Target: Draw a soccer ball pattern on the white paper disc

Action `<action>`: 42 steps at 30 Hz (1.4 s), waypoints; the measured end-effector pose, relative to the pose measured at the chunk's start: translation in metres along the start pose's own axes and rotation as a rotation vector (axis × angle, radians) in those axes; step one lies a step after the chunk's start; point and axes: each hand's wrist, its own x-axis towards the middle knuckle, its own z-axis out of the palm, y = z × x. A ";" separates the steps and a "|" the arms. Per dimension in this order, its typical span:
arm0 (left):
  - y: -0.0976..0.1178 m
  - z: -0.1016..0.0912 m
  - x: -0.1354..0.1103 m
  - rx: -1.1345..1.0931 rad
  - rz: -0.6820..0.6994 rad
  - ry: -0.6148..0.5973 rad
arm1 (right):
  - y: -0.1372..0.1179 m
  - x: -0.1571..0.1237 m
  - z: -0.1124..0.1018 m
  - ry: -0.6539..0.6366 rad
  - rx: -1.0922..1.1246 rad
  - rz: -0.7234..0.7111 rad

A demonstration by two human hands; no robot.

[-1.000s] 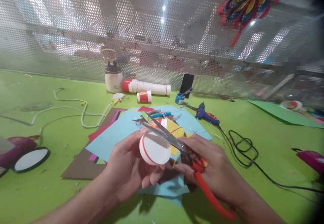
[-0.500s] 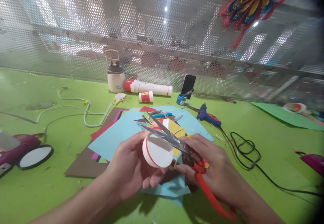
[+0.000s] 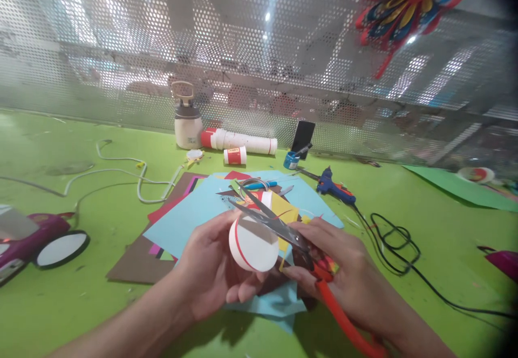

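My left hand (image 3: 218, 263) is curled around a white paper cup (image 3: 261, 252) with a red stripe near its edge, its round white face turned toward me. In my right hand (image 3: 340, 255) is a pair of scissors (image 3: 297, 239) with orange-red handles. Their blades are parted and lie across the top of the cup; I cannot tell whether they touch it. Small yellow and red scraps show by the right fingers. Behind the blades, another red-and-white cup (image 3: 265, 200) rests on light blue paper (image 3: 178, 225).
Brown card (image 3: 129, 263) lies under the paper pile. Stacked paper cups (image 3: 246, 143), a small cup (image 3: 235, 156), a spray bottle (image 3: 188, 131) and a blue jar (image 3: 291, 160) stand farther back. A blue glue gun (image 3: 334, 186) with a black cord lies right; a purple-handled tool (image 3: 36, 239) lies left.
The whole view has shifted slightly, so things appear a little farther right. Both hands keep their hold, and the scissors stay parted over the cup.
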 end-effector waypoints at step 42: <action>-0.001 -0.004 0.005 0.041 -0.056 -0.059 | 0.000 0.002 0.000 0.024 -0.029 -0.070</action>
